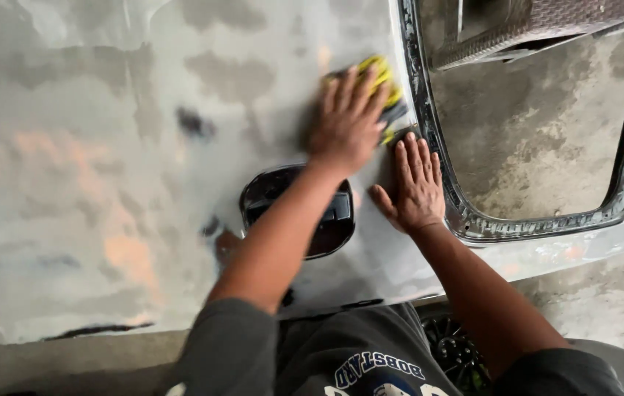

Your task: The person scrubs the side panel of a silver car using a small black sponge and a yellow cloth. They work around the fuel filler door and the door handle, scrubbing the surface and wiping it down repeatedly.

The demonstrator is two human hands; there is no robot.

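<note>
Left hand point(346, 121): arm stretched far across the grey, patchy panel point(92, 183), palm down, fingers spread and pressing a yellow pad point(384, 81) flat against the panel just left of the window frame point(429, 147). Right hand point(413, 183): flat on the panel, fingers together, thumb out, holding nothing, just near of the pad and beside the frame. Dark handle recess point(326, 220): left of the right hand, partly under the left forearm.

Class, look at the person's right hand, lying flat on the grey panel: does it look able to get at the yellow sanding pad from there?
Probably yes. The right hand lies just below the yellow sanding pad, with only bare panel between. But the left hand presses on most of the pad, leaving only its right edge free.
</note>
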